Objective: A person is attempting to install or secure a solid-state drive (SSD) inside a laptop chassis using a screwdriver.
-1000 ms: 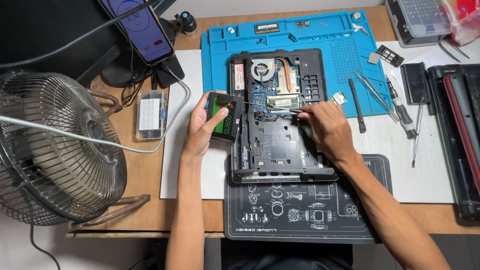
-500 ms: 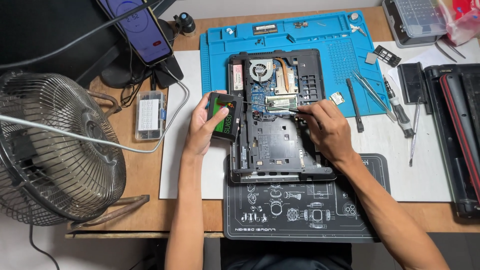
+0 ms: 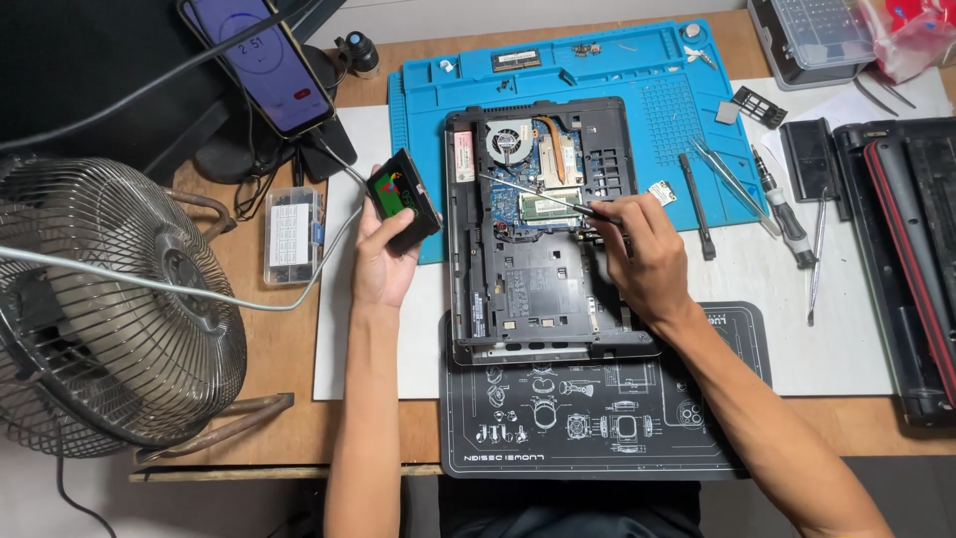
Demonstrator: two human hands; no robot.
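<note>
An opened black laptop (image 3: 543, 289) lies bottom-up across a blue work mat (image 3: 657, 90) and a black printed mat (image 3: 597, 428), its fan, copper heat pipe and circuit board exposed. My left hand (image 3: 383, 254) holds a small black drive (image 3: 403, 199) with a green and red label, lifted just left of the laptop. My right hand (image 3: 647, 254) grips a thin metal tool (image 3: 533, 197) whose tip points left over the board near the fan.
A metal fan (image 3: 110, 309) stands at the left edge. A phone (image 3: 269, 60) on a stand and a small clear parts box (image 3: 292, 234) sit behind my left hand. Screwdrivers and tweezers (image 3: 787, 214) lie right of the laptop, beside another black device (image 3: 911, 259).
My left hand has lifted the drive up and away from the laptop's left side. My right hand has shifted slightly, with the tool still over the board.
</note>
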